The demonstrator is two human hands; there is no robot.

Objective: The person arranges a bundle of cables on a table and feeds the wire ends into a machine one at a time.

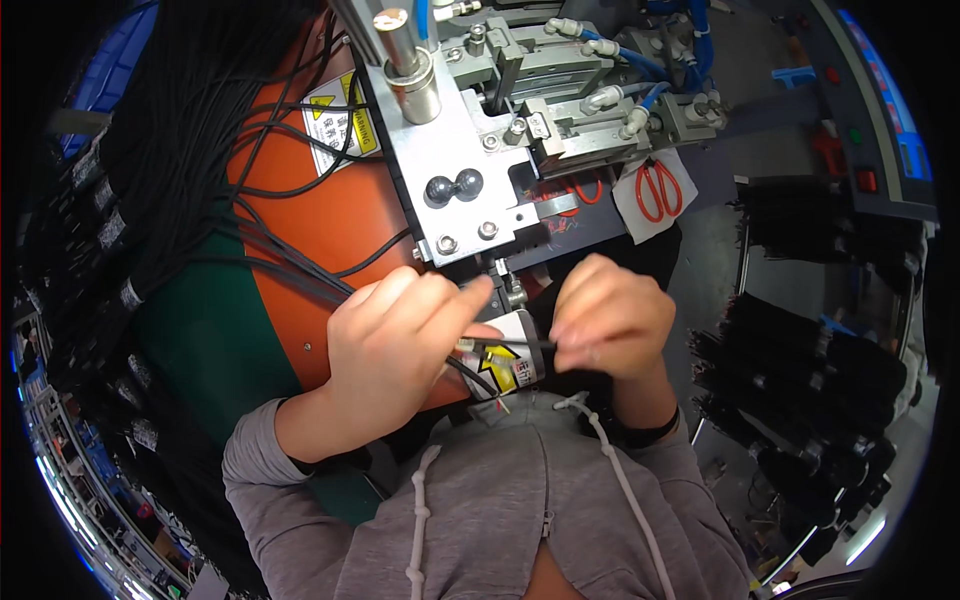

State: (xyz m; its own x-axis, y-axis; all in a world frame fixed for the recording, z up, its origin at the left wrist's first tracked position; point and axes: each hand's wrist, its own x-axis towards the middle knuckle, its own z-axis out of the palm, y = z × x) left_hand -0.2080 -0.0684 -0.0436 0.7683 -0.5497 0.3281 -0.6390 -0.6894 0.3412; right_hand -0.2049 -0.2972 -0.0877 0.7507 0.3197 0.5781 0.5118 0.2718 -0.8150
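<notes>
My left hand [395, 335] is closed round black cables close to the front of a metal machine. Below its fingers one black cable [472, 376] sticks out, with thin coloured wires [502, 405] bare at its end. Another dark cable length [515, 343] stretches across toward my right hand [615, 318]. The right fingers are pinched together on the end of that length, slightly smeared by motion. Behind the cables sits a white label with a yellow warning sign [500, 370]. My fingers hide part of what each hand grips.
Just ahead stands the machine's metal plate [455, 150] with two black ball knobs [453, 187]. Pneumatic clamps with blue hoses [650, 98] lie beyond. Red-handled scissors [658, 192] rest on white paper. Many black cables [190, 120] hang over the orange panel [280, 230]; cable bundles [800, 370] hang at right.
</notes>
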